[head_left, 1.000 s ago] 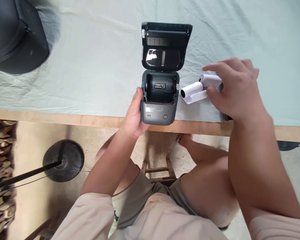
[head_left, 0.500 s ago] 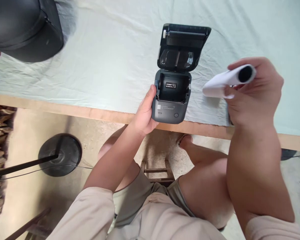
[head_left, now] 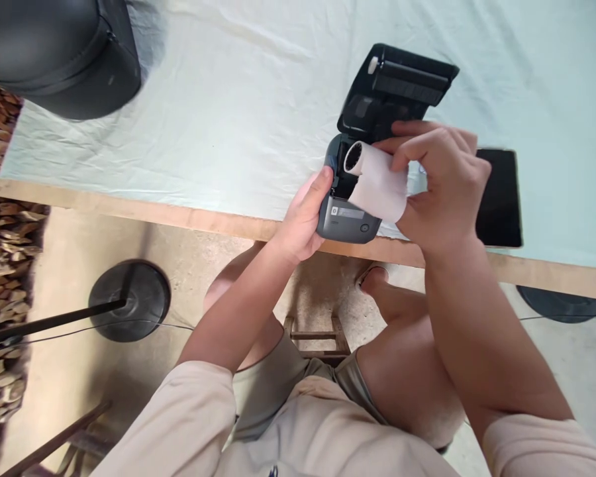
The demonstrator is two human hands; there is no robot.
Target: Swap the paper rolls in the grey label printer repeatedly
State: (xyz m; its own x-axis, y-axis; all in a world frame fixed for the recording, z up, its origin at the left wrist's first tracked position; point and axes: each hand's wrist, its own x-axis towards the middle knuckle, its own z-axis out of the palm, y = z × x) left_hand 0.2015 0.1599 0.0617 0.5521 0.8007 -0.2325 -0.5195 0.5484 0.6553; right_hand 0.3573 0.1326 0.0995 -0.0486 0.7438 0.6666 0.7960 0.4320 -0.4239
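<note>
My left hand [head_left: 305, 215] is closed around the left side of a dark grey label printer [head_left: 347, 222] near the table's front edge. The printer's lid [head_left: 395, 86] is swung up, showing a dark compartment. My right hand [head_left: 440, 179] grips a white paper roll [head_left: 380, 179] by its right end. The roll is tilted over the compartment, its hollow dark core facing left and a loose flap of paper hanging toward me. Whether the roll touches the printer's inside I cannot tell. My right fingers cover part of the lid's lower right.
A black tablet-like slab [head_left: 499, 199] lies on the pale cloth [head_left: 228, 119] beyond my right hand. A large black bag-like object [head_left: 64, 59] stands at the back left. Below are a round black stand base [head_left: 129, 301], a thin cable and stacked firewood [head_left: 4, 265].
My right hand has carried the paper roll leftward, from beside the printer to over its compartment. The printer has turned slightly, and the black slab now shows.
</note>
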